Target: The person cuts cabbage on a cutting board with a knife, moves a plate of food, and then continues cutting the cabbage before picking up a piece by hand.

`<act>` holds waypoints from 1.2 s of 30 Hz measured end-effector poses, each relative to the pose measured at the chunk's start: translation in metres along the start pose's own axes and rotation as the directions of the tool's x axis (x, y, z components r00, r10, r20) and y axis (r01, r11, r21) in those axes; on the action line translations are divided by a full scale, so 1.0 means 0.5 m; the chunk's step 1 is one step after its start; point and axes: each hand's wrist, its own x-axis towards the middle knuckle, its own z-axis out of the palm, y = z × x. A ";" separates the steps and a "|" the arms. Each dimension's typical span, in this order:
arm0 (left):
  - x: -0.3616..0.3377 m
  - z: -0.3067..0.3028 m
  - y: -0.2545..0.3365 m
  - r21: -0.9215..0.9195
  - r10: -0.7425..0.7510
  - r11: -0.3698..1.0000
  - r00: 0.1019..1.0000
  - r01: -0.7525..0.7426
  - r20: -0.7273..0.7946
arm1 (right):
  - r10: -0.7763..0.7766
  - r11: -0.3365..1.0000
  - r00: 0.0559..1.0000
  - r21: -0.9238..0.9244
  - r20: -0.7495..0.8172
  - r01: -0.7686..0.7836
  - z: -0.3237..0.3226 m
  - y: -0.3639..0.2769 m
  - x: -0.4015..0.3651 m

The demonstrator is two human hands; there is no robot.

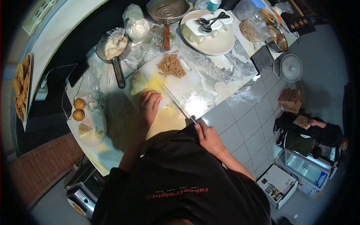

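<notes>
In the head view, my right hand (207,138) grips a knife (178,103) by its handle. Its long thin blade slants up and left over the white cutting board (197,80), with the tip beside a yellow stain. My left hand (150,101) rests on the board's near left part with its fingers curled together; whatever may be under them is hidden. Just beyond those fingers lies a pale green wedge of cabbage (139,83). A pile of brown cut strips (171,66) sits at the far side of the board, apart from both hands.
A small pan (112,48) with pale pieces and a larger frying pan (168,11) stand behind. A big plate (210,47) bears white containers and black cutlery. At left, a plate (98,131) lies near two round brown items (78,109). Another person (315,135) is at far right.
</notes>
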 end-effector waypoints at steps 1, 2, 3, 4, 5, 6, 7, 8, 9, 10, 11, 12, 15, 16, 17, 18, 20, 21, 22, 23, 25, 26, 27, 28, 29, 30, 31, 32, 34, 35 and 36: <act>0.001 0.005 -0.004 -0.001 0.007 1.000 1.000 -0.007 -0.001 | 0.046 0.999 0.999 0.008 0.021 -0.046 0.000 -0.003 -0.006; -0.001 0.005 -0.005 0.001 0.007 1.000 1.000 -0.007 0.009 | 0.044 0.999 0.999 0.010 0.023 -0.044 -0.001 -0.004 -0.009; -0.003 0.000 -0.010 0.006 0.006 1.000 1.000 -0.006 0.015 | 0.037 0.999 0.999 -0.010 0.029 -0.036 0.000 -0.005 -0.010; -0.003 -0.001 -0.013 0.013 0.004 1.000 1.000 -0.004 0.012 | 0.030 0.999 0.999 -0.032 0.035 -0.029 0.001 -0.005 -0.009; -0.004 -0.001 -0.012 0.005 -0.004 1.000 1.000 0.004 0.023 | 0.027 0.999 0.999 -0.032 0.040 -0.026 0.003 0.000 -0.010; -0.004 -0.001 -0.012 -0.004 -0.011 1.000 0.999 0.011 0.034 | 0.004 1.000 0.999 -0.020 0.035 -0.003 0.007 0.008 -0.008; -0.005 -0.002 -0.014 -0.003 -0.014 1.000 0.999 0.014 0.033 | -0.019 1.000 0.999 -0.008 0.027 0.020 0.011 0.012 -0.008; -0.005 0.000 -0.017 0.008 -0.022 1.000 0.999 0.022 0.039 | -0.020 1.000 0.999 -0.010 0.028 0.020 0.012 0.013 -0.008; -0.007 0.002 -0.017 0.016 -0.031 0.999 0.999 0.030 0.044 | -0.031 0.999 0.999 -0.012 0.023 0.031 0.012 0.014 -0.008; -0.008 0.003 -0.019 0.013 -0.030 0.999 0.999 0.029 0.039 | -0.044 0.999 0.999 -0.015 0.015 0.044 0.011 0.015 -0.007; -0.009 0.003 -0.021 0.005 -0.022 1.000 0.999 0.022 0.037 | -0.045 0.999 0.999 -0.021 0.013 0.045 0.011 0.016 -0.005; -0.009 0.004 -0.022 -0.002 -0.015 1.000 0.999 0.016 0.034 | -0.046 0.999 0.999 -0.018 0.010 0.046 0.012 0.017 -0.004; -0.008 0.002 -0.019 -0.023 -0.014 1.000 0.999 0.014 0.032 | -0.020 0.999 0.999 -0.030 0.035 0.021 0.004 0.010 -0.002; -0.007 0.001 -0.017 -0.024 -0.009 1.000 1.000 0.010 0.030 | 0.008 0.999 0.998 -0.040 0.065 -0.005 0.001 0.007 -0.001; -0.006 -0.001 -0.013 -0.031 -0.006 0.999 1.000 0.007 0.025 | 0.005 0.999 0.998 -0.039 0.060 -0.003 0.002 0.007 0.000; -0.004 -0.004 -0.011 -0.037 -0.004 0.999 1.000 0.004 0.022 | -0.012 0.999 0.999 -0.034 0.044 0.014 0.005 0.009 0.000; -0.002 -0.003 -0.013 -0.030 0.008 1.000 1.000 -0.007 0.023 | -0.026 0.999 0.999 -0.022 0.027 0.027 0.010 0.009 0.000; -0.004 -0.001 -0.015 -0.025 0.013 1.000 1.000 -0.013 0.025 | -0.019 1.000 0.999 -0.025 0.029 0.020 0.011 0.009 0.001; -0.007 0.001 -0.018 -0.024 0.012 1.000 0.999 -0.011 0.034 | -0.011 1.000 0.999 -0.027 0.033 0.011 0.012 0.009 0.000; -0.007 0.003 -0.021 -0.016 0.015 1.000 0.999 -0.014 0.031 | -0.004 1.000 0.999 -0.022 0.034 0.005 0.012 0.007 -0.004; -0.007 0.005 -0.024 -0.003 0.018 1.000 0.999 -0.018 0.031 | -0.035 0.999 0.999 0.008 0.041 0.035 0.010 -0.001 -0.007; -0.006 0.005 -0.022 -0.007 0.009 1.000 0.999 -0.009 0.032 | -0.037 0.999 0.998 0.013 0.044 0.036 0.010 -0.002 -0.009; -0.007 0.003 -0.020 -0.010 -0.002 1.000 0.999 0.002 0.033 | -0.038 0.999 0.999 0.018 0.025 0.038 0.011 -0.002 -0.012; -0.010 0.001 -0.018 -0.004 -0.005 1.000 0.999 0.005 0.034 | -0.039 0.999 0.999 0.021 0.006 0.039 0.013 0.000 -0.015; -0.009 0.001 -0.018 -0.001 -0.010 1.000 0.999 0.010 0.034 | -0.043 0.999 0.999 0.023 0.008 0.043 0.012 0.001 -0.015; -0.007 0.002 -0.017 0.001 -0.014 1.000 0.999 0.014 0.033 | -0.025 0.999 1.000 0.042 0.007 0.024 0.010 0.004 -0.014; -0.012 0.003 -0.019 0.002 -0.017 1.000 0.999 0.017 0.036 | 0.000 0.998 1.000 0.062 0.009 -0.001 0.010 0.006 -0.019; -0.011 0.005 -0.023 -0.013 -0.027 1.000 0.999 0.027 0.035 | 0.000 0.998 1.000 0.062 0.008 0.000 0.009 0.007 -0.018; -0.013 0.011 -0.028 -0.029 -0.036 0.999 0.999 0.037 0.034 | 0.011 0.998 0.999 0.062 0.044 -0.014 0.005 0.007 -0.018; -0.013 0.010 -0.026 -0.031 -0.045 0.998 0.998 0.046 0.039 | 0.011 0.998 0.999 0.062 0.046 -0.014 0.004 0.005 -0.019; -0.011 0.010 -0.025 -0.033 -0.052 0.998 0.998 0.054 0.041 | 0.002 0.998 0.999 0.060 0.040 -0.004 0.002 0.002 -0.017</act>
